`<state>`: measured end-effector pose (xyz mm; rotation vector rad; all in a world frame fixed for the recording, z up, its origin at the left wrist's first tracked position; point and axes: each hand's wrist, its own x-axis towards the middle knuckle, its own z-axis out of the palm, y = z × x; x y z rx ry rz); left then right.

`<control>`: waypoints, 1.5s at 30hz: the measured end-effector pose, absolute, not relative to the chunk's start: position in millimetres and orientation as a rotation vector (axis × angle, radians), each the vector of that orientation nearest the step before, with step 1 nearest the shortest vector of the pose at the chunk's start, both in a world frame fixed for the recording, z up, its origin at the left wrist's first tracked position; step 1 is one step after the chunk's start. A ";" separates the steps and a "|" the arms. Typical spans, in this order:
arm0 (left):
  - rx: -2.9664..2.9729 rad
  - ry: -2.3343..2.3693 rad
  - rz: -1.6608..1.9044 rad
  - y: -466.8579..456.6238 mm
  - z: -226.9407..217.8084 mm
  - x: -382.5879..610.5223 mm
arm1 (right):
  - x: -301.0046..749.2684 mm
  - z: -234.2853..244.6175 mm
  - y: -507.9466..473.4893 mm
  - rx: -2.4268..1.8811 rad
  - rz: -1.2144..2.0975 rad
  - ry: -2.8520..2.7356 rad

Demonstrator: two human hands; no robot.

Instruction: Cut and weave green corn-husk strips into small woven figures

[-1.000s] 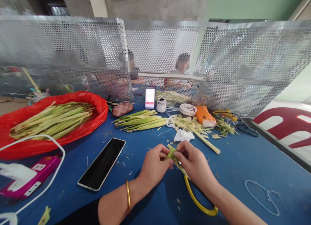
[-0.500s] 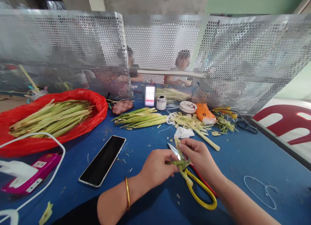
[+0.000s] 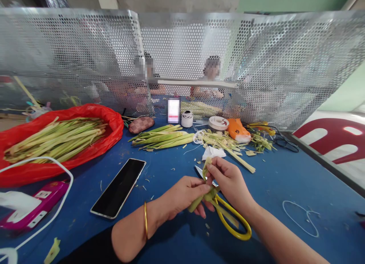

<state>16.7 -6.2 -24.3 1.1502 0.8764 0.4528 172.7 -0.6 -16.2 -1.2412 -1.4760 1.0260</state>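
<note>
We hold the leaf (image 3: 211, 194) between both hands, partly covering the scissors (image 3: 242, 236) on the table (image 3: 270, 191). Our left hand (image 3: 184, 193) closes thumb and fingers on its lower part; our right hand (image 3: 228, 176) pinches its upper end. Beyond our hands lies a leaf pile (image 3: 165, 138). To our left lie a phone (image 3: 118, 188) and, farther out, a red bag (image 3: 114, 119).
</note>
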 end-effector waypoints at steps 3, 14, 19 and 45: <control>1.158 0.900 0.458 -5.9 -27.3 16.9 | 173.1 -15.8 -2.4 -1.219 0.986 -1.519; 1.095 0.949 0.429 -8.8 -25.6 20.9 | 168.0 -23.7 -5.2 -1.266 0.971 -1.580; 0.788 1.014 0.763 2.1 -23.7 15.8 | 179.7 -21.0 -7.6 -1.243 0.399 -1.637; 0.747 0.926 1.104 9.0 -19.3 11.3 | 152.0 -27.6 -24.5 -1.028 0.767 -2.180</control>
